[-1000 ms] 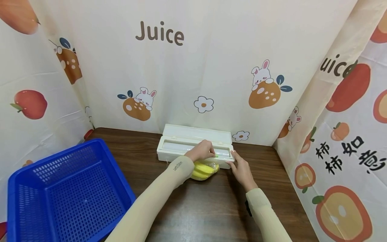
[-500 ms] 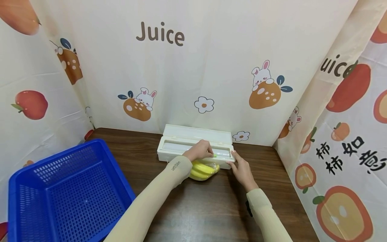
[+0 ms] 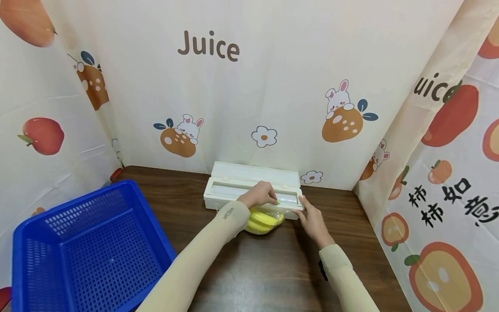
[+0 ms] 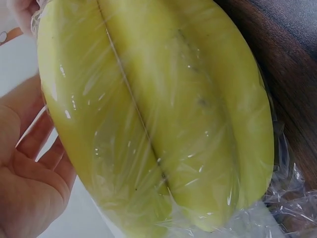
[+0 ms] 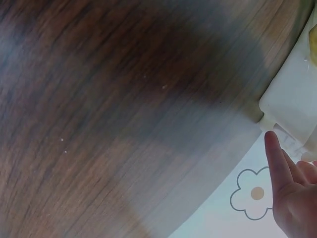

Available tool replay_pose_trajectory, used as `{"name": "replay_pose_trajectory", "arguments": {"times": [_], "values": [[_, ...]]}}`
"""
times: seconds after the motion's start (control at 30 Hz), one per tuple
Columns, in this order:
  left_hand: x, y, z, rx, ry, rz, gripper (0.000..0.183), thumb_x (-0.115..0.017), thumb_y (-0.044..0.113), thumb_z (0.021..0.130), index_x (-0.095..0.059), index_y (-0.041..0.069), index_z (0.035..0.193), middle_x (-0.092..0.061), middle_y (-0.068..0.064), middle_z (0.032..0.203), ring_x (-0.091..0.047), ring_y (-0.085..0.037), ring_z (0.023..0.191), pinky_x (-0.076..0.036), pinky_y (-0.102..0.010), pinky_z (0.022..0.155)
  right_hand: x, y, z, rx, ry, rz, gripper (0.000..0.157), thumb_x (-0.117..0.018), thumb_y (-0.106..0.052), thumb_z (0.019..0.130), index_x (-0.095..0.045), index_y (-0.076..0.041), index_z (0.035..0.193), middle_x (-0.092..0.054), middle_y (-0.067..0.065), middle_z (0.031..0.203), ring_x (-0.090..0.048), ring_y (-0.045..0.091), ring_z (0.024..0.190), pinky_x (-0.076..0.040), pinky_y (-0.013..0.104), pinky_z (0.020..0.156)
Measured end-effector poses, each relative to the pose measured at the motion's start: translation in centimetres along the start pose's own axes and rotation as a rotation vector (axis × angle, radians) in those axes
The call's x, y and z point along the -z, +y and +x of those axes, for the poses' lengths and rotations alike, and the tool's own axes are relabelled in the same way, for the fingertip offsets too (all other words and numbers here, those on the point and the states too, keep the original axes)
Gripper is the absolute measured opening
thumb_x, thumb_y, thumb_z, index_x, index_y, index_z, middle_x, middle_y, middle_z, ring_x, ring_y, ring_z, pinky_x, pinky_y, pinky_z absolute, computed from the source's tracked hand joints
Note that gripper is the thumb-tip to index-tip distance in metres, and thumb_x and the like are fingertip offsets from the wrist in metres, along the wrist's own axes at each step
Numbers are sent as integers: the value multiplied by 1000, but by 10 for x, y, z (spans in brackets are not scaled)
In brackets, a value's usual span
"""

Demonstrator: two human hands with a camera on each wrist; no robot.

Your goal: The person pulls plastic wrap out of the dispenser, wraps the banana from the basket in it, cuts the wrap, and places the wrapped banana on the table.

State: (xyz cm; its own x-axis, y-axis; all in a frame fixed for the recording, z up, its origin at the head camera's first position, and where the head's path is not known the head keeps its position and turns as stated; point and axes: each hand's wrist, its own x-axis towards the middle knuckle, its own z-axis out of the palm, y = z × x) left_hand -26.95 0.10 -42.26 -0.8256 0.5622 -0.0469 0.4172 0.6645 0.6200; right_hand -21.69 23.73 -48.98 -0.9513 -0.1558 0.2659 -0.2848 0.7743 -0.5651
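Note:
A white cling film dispenser (image 3: 218,202) stands on the table near the back curtain, its lid (image 3: 255,173) raised and a roll of film showing through the top window. My left hand (image 3: 259,193) pinches a small green slide cutter (image 3: 278,202) on the dispenser's front top edge, towards the right. My right hand (image 3: 313,221) grips the dispenser's right end, thumb at the front and fingers by the top corner. Bananas (image 3: 261,222) wrapped in clear film lie against the dispenser's front, below my left wrist. They fill most of the left wrist view (image 4: 163,109).
A blue perforated plastic basket (image 3: 111,260) stands to the left on the brown wooden table (image 3: 257,273). Printed curtains (image 3: 249,86) enclose the back and both sides. Loose crumpled film (image 4: 292,198) trails from the bananas.
The green cutter and my left hand stay almost in place along the dispenser's edge. My right hand keeps its place at the right end. The whole view has tilted very slightly.

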Motion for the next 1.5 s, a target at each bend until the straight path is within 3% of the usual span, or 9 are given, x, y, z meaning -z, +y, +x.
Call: {"name": "replay_pose_trajectory", "arguments": {"times": [0.3,0.57,1.5], "values": [[-2,0,-1,27,25,11,10,-78,16,98,-84,9,100,-81,-4,99,-70,-11,85,-59,-25,82,2,0,-1,4,-2,-14,60,-73,-13,100,-50,6,152,-45,32,155,-51,50,138,-46,62,110],[2,3,-5,36,25,116,11,-79,20,97,-85,11,99,-81,-1,100,-71,-11,88,-60,-29,85,2,-1,0,-14,-2,0,59,-73,-14,100,-52,4,151,-46,29,155,-51,49,140,-45,62,112],[8,-3,-13,60,24,101,11,-77,18,99,-84,11,101,-80,-1,104,-72,-15,94,-60,-34,93,3,-2,-1,-23,-4,4,57,-72,-13,101,-52,3,152,-47,29,155,-51,48,140,-45,62,111]]}}
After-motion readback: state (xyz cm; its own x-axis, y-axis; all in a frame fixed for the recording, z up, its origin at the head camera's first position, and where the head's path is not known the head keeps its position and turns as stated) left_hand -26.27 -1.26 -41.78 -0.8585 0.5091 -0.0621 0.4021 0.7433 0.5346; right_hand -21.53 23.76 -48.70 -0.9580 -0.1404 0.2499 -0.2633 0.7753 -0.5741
